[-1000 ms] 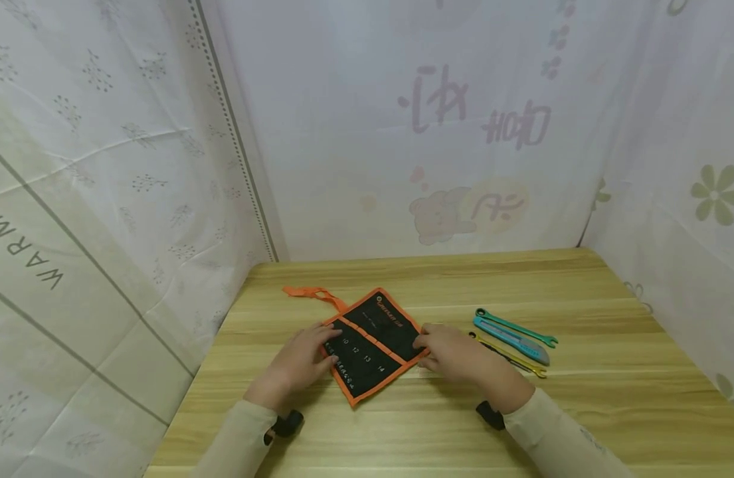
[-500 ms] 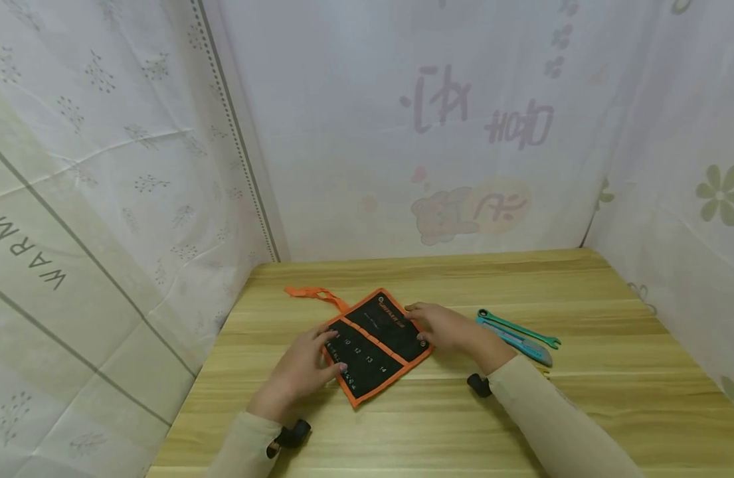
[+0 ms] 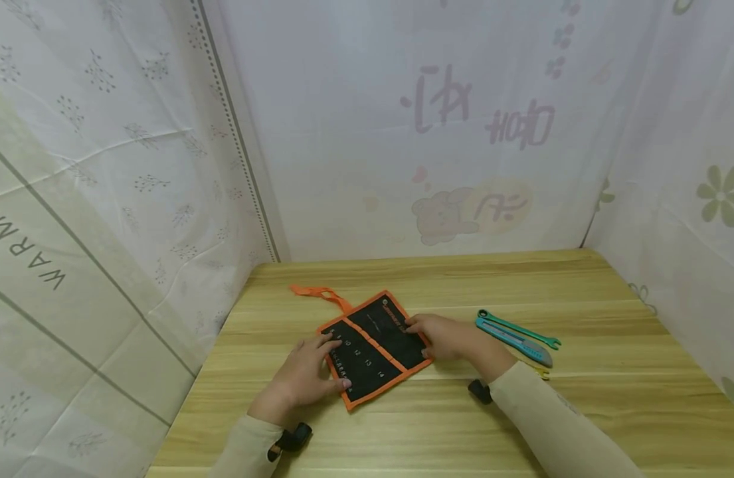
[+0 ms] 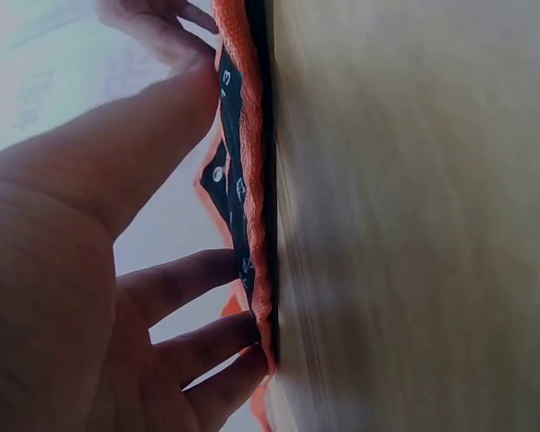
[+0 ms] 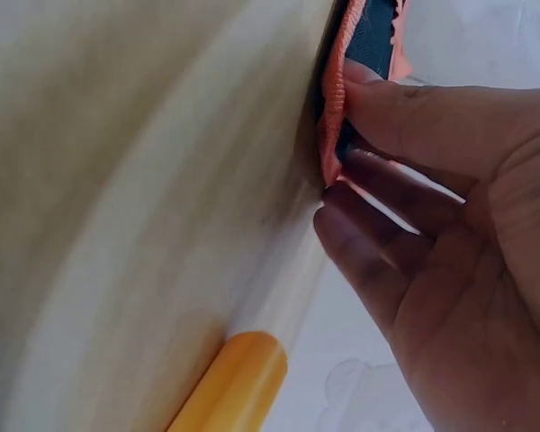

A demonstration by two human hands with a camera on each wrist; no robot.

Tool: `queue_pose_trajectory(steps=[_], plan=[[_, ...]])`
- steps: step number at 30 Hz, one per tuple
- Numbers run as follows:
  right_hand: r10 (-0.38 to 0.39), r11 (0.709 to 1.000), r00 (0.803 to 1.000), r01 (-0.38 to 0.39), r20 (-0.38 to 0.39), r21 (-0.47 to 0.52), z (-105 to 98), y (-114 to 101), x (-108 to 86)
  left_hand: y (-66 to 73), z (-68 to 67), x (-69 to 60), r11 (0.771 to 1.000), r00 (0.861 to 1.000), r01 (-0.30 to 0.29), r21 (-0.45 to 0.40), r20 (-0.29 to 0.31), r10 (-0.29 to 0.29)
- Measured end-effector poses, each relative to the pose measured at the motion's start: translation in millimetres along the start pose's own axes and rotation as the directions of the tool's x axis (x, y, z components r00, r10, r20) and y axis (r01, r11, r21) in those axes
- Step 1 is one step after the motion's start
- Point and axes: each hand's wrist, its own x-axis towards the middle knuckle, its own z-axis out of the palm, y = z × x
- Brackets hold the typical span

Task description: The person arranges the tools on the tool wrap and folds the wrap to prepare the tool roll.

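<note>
A black tool pouch with orange trim lies flat and turned at an angle on the table, in the head view. White size numbers run along its pocket, and an orange strap trails from its far left. My left hand rests on the pouch's left side with fingers spread; its thumb touches the near edge. On the right side, my right hand touches the pouch's edge with thumb and fingertips. In the right wrist view the thumb presses on the pouch, the other fingers relaxed at its corner.
To the right lie a green ratchet wrench and a blue utility knife. A yellow wrench is mostly hidden behind the right forearm. Printed cloth hangs around the wooden table.
My right hand has moved from the pouch's right corner to farther up its right side. The pouch has turned slightly. My left thumb has shifted toward the near corner.
</note>
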Motion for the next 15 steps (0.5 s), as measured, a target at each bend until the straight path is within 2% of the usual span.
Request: queue_pose_trajectory(steps=[5, 11, 15], plan=[[-0.011, 0.998, 1.000, 0.009, -0.022, -0.069, 6.1, -9.4, -10.5, 3.7, -1.8, -1.9, 1.000, 1.000, -0.018, 0.011, 0.022, 0.017], [-0.051, 0.998, 0.996, 0.048, -0.077, -0.044, 16.5, -13.7, -25.8, 5.7, 1.9, -3.7, 1.000, 0.999, -0.019, 0.002, 0.042, 0.019], [-0.052, 0.998, 0.994, 0.048, -0.095, -0.047, 21.8, -18.1, -35.1, 7.7, 2.5, -4.2, 0.999, 0.998, -0.032, -0.019, 0.053, 0.033]])
